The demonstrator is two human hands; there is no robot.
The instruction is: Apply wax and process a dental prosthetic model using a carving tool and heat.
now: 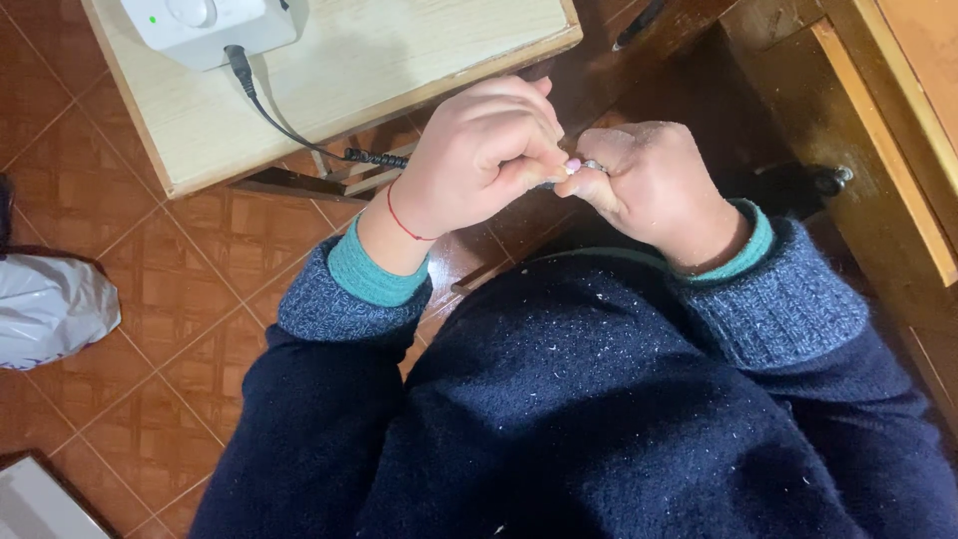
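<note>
A floor of reddish-brown square tiles (150, 299) fills the room's lower left, with a dark wooden desk (878, 130) rising at the right and a small pale wooden stool-like table (329, 70) ahead; a person in a dark navy knitted sweater (599, 399) flecked with white dust sits over their own lap; a crumpled white plastic bag (50, 304) lies on the tiles at the far left; on the pale table stands a white boxy electric unit (205, 25), its black cable (269, 110) running down toward the hands; the left hand (479, 155), a thin red thread bracelet (404, 220) at its wrist, is curled shut around a slim grey handpiece (547, 184), mostly hidden in the fist; the right hand (649, 185) is folded into a loose fist, one pink fingernail (574, 165) offered to the tool's tip; the two hands touch. The nail appears to be mid-filing; the next stroke would call for a steady, light tip and a still finger.
</note>
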